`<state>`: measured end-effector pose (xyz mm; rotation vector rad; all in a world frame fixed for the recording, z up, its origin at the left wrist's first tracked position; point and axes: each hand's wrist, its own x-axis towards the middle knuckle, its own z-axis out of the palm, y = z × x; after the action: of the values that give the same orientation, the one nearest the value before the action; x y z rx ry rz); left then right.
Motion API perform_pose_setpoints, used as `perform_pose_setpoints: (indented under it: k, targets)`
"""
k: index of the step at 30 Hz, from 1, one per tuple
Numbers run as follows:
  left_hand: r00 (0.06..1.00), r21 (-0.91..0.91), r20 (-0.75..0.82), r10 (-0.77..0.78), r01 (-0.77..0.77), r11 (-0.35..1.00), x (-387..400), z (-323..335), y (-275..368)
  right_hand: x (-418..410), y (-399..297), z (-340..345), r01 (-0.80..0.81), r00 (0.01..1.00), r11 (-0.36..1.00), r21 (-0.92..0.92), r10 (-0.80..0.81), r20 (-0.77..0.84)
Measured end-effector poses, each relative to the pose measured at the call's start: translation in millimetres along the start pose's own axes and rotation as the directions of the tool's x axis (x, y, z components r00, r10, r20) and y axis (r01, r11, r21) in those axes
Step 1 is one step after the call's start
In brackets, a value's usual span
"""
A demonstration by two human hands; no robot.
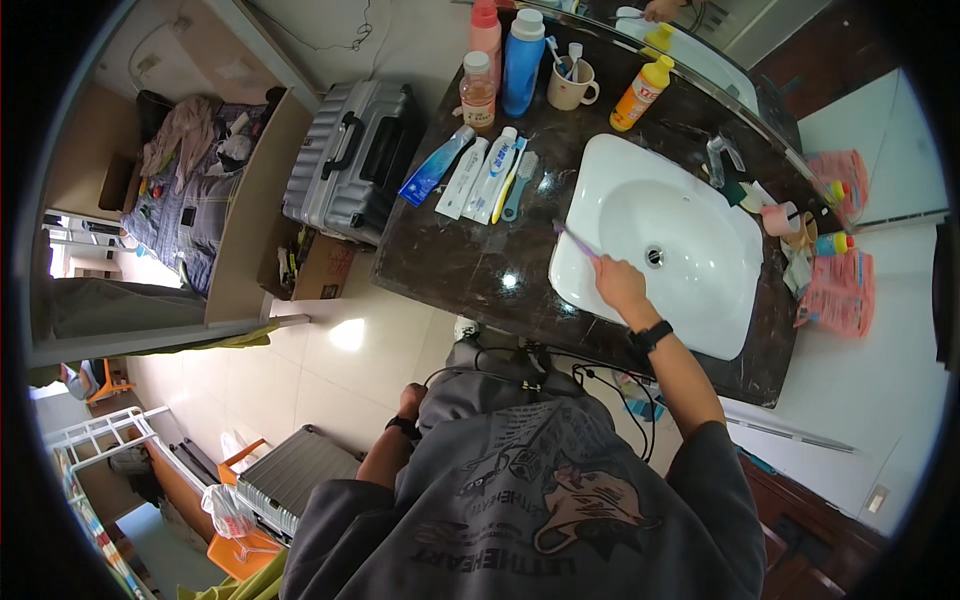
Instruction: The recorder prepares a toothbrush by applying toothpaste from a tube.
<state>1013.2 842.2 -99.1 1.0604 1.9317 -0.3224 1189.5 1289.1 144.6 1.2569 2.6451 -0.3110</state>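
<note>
My right hand [619, 285] grips the handle of a purple toothbrush [579, 240], its bristle end pointing left past the rim of the white washbasin [697, 217]. Low at my side hangs my left hand [411, 399], next to my trouser leg; its fingers are mostly hidden, and I see nothing held. On the dark stone countertop [457, 247], left of the basin, lie a blue toothpaste tube [436, 166], two whitish tubes [462, 180] [491, 176], a yellow-handled toothbrush [504, 193] and a teal-handled brush [520, 187]. The basin has a metal drain [655, 256].
Along the back stand a clear bottle [478, 94], pink bottle [486, 37], blue bottle [523, 67], mug with toothbrushes [572, 88] and yellow-orange bottle [642, 94], before a mirror. A faucet [721, 159] and cups [780, 219] sit right. A grey suitcase [349, 157] stands left; cables [611, 375] hang below.
</note>
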Motion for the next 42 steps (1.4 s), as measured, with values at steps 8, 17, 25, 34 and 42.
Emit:
perform_pose_setpoints:
  k: [8,17,25,34,42]
  targets:
    - [0.92,-0.629,0.048,-0.389,0.33,0.704,-17,5,-1,-5,-12,13,0.068,0.991,0.995,0.074,-0.076,0.111]
    - [0.919,-0.725,0.006,-0.395,0.276,0.631,-13,19,-3,11,4,-6,0.117,0.992,0.99,0.081,-0.12,0.043]
    - [0.928,-0.743,0.048,-0.369,0.28,0.608,-4,41,-14,44,17,10,0.053,0.997,0.984,0.172,-0.063,0.049]
    - [0.914,-0.797,0.044,-0.404,0.276,0.537,-11,55,-15,-46,-10,-10,0.216,0.93,0.972,0.094,-0.235,0.284]
    - [0.966,-0.546,-0.05,-0.255,0.188,0.817,-15,15,4,28,23,7,-0.002,1.0,0.99,0.14,0.005,-0.023]
